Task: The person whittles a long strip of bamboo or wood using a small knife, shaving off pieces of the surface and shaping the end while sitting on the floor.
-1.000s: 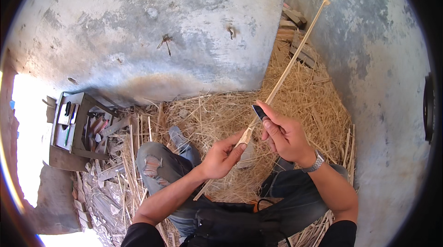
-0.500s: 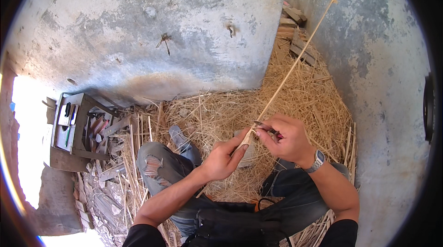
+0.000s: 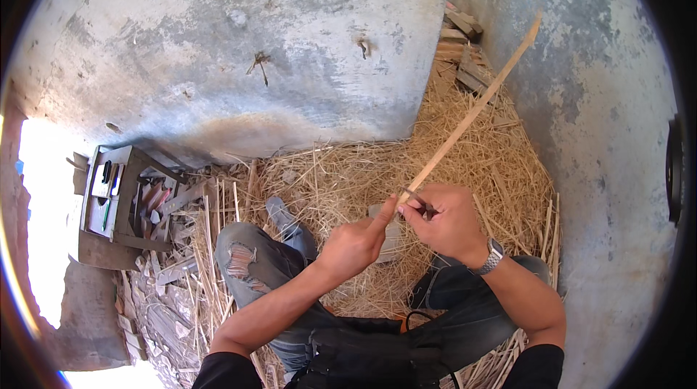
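Observation:
A long thin bamboo strip (image 3: pixel 472 113) slants from my hands up toward the far right wall. My left hand (image 3: pixel 354 244) grips its near end, with the forefinger stretched along the strip. My right hand (image 3: pixel 444 220) is closed on a small dark-handled knife (image 3: pixel 420 202) whose blade lies against the strip just above my left fingertip. Both hands hover over my knees, in torn jeans (image 3: pixel 250 265).
Straw and shavings (image 3: pixel 341 178) cover the floor between grey concrete walls (image 3: pixel 239 40). Loose bamboo slats (image 3: pixel 210 244) lie at the left by a small wooden stand (image 3: pixel 109 193) with tools. Wood scraps (image 3: pixel 461 40) are stacked in the far corner. A wristwatch (image 3: pixel 490 257) is on my right wrist.
My right hand with the knife has slid down the strip toward my left hand. The strip's far tip has dropped slightly and swung right.

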{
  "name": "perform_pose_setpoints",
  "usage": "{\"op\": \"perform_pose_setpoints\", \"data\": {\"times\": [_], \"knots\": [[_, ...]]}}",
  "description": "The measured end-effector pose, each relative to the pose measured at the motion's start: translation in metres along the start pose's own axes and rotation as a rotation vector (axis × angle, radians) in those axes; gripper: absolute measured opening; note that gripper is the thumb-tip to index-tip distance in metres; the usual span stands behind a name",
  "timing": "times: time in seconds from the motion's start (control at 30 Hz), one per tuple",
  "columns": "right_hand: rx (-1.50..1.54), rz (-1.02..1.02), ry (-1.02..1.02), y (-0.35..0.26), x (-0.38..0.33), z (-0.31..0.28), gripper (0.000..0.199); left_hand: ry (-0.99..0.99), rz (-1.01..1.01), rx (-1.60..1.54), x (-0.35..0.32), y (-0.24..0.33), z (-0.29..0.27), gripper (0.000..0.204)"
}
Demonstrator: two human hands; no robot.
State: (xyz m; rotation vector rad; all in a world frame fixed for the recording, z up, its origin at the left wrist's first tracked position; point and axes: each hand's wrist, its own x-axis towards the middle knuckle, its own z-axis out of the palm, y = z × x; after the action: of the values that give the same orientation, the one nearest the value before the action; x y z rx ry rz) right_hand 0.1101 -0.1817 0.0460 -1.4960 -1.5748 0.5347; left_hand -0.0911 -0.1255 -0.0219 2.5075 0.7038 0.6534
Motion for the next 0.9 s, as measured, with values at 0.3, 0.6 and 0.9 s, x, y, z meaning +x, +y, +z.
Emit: {"op": "perform_pose_setpoints", "data": {"times": [0.3, 0.6, 0.9], "knots": [[-0.278, -0.246, -0.127, 0.018, -0.007, 0.016, 0.009, -0.168, -0.159, 0.058, -0.006, 0.003, 0.007, 0.070], [0.111, -0.063, -0.096, -0.007, -0.015, 0.036, 0.009, -0.023, -0.303, -0.270, 0.004, -0.009, -0.014, 0.061], [0.076, 0.193, 0.003, 0.000, 0.003, 0.003, 0.025, 0.078, -0.194, -0.276, 0.004, 0.001, -0.014, 0.059]]}}
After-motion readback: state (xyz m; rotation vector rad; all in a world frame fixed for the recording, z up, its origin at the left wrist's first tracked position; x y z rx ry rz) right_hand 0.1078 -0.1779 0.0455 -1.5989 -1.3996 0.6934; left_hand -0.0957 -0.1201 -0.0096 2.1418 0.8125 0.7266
